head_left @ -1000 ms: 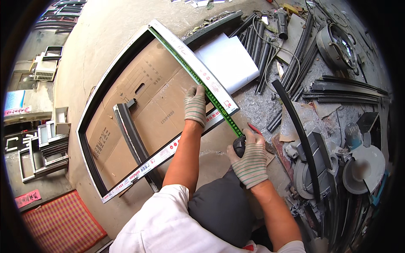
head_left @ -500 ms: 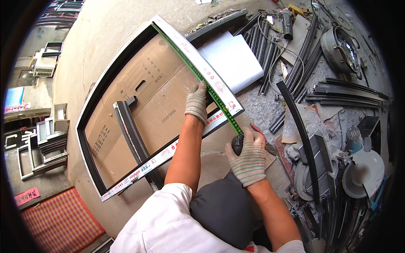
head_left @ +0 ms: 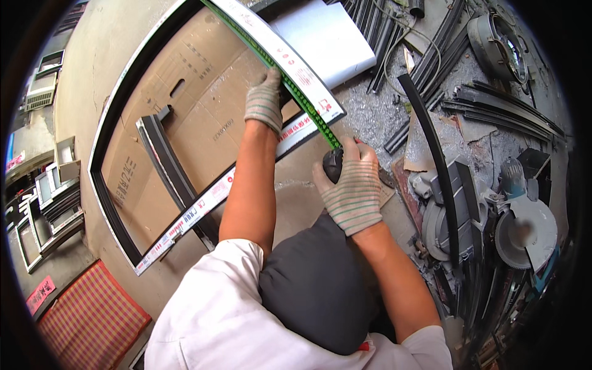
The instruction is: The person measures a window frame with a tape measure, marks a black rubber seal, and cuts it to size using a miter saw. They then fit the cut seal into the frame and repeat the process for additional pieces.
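Observation:
A window frame (head_left: pixel 217 179) with white, printed film on its faces and black inner edges lies at a slant before me. A green tape measure blade (head_left: pixel 302 102) runs along the inner edge of its right side and past the near corner. My right hand (head_left: pixel 353 196), in a striped knit glove, is closed round the tape measure's dark case (head_left: pixel 333 164) just beyond that corner. A small red bit shows by its fingers, too hidden to name. My left hand (head_left: pixel 264 102), gloved likewise, grips the frame's right side beside the blade, thumb up; its other fingers are mostly hidden.
Cardboard (head_left: pixel 203 92) and a dark profile piece (head_left: pixel 165 157) lie under the frame. White sheet (head_left: pixel 327 43) lies beyond. On the right are a mitre saw (head_left: pixel 521 237), a long curved black strip (head_left: pixel 435 154) and dark profiles (head_left: pixel 499 111). Checked cloth (head_left: pixel 92 314) is at lower left.
My view has shifted, so the frame and both hands appear higher and farther left. Both hands keep about the same places on the frame and the tape measure. Less of the red bit shows.

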